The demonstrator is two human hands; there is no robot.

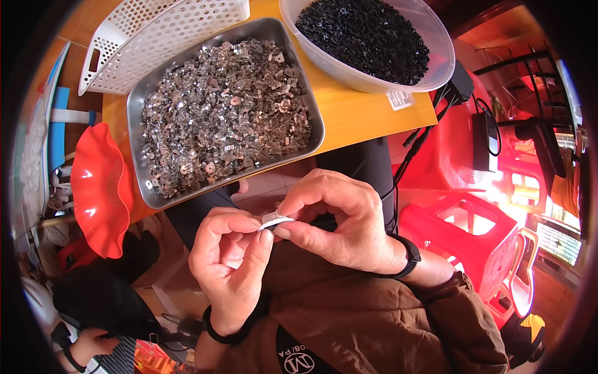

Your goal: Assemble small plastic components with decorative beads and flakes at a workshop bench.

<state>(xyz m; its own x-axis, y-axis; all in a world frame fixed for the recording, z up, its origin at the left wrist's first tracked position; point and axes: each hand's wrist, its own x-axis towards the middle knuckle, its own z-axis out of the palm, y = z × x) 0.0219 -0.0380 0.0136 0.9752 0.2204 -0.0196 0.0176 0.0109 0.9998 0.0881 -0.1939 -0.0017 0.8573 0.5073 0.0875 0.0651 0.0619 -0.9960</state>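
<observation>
Between my two hands, above my lap, is a small white piece [275, 222] with a curved lower edge and a paler, clear-looking part on top. My left hand [227, 258] pinches its left end between thumb and fingertips. From the right, my right hand [339, 218] grips the other end with thumb and index finger. The fingertips cover much of the piece, so its exact kind is unclear. Just beyond my hands, a metal tray [319, 128] on the table is heaped with small shiny metal parts [224, 112]. A translucent plastic bowl [443, 62] holds many small black pieces [364, 40].
White perforated baskets [156, 40] stand behind the tray on the wooden table [361, 121]. A red wavy-edged dish [99, 190] is at the left. Red plastic stools [464, 249] and black cables [408, 168] are to the right. Another person's hand [93, 346] shows at lower left.
</observation>
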